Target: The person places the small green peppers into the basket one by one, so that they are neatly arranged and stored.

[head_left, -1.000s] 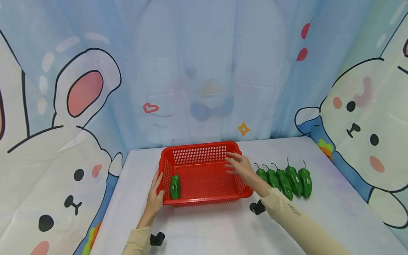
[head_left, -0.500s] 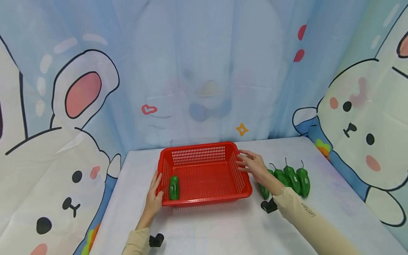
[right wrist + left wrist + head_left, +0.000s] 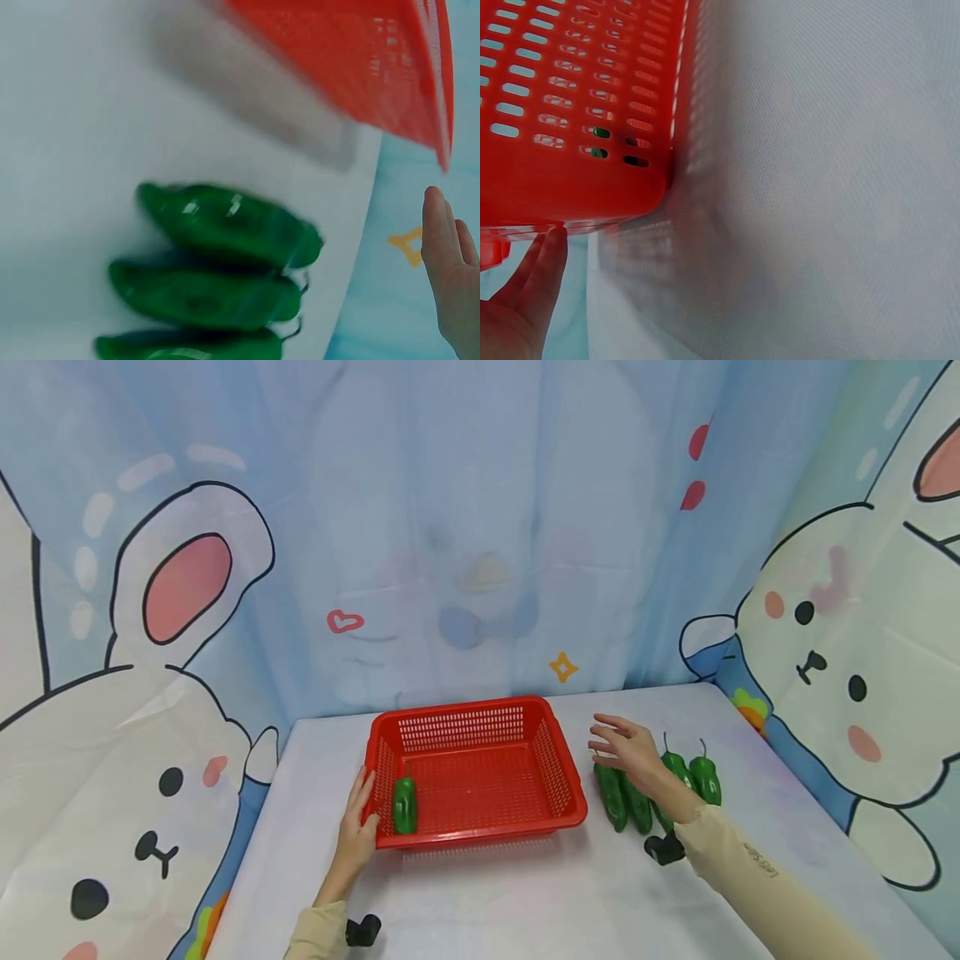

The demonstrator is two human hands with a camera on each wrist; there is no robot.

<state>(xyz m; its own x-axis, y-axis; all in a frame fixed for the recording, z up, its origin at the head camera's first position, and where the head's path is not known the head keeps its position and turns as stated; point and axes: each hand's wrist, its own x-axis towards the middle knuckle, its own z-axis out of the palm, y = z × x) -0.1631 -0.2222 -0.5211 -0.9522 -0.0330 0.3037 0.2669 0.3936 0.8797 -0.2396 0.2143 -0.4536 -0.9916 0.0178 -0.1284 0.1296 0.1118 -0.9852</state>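
The left hand (image 3: 356, 835) is at the near left corner of the red basket (image 3: 480, 789); its fingers lie rather straight along the outer wall and touch it, and the thumb is close to the rim. In the left wrist view, the tips of the fingers meet the side of this basket, so the hand is touching it without clenching. The right hand (image 3: 633, 756) is released: the fingers are loosely spread and hold nothing, and it is above the stem ends of the row of green peppers (image 3: 639, 806), to the right of the basket and apart from it.

One green pepper (image 3: 405, 807) lies inside the basket, beside its left wall, just across this wall from the left hand, with the stem pointing away from the person. The row outside counts five, lying side by side on the white table (image 3: 480, 910); three of them are below the right hand and its wrist, the third partly hidden by the arm, and two are to the right of this hand. Their stems also point away.

Each arm wears a beige sleeve (image 3: 750, 868). Beyond both hands hangs a light blue backdrop (image 3: 480, 485), with a printed white rabbit (image 3: 817, 693) to the right of the right hand
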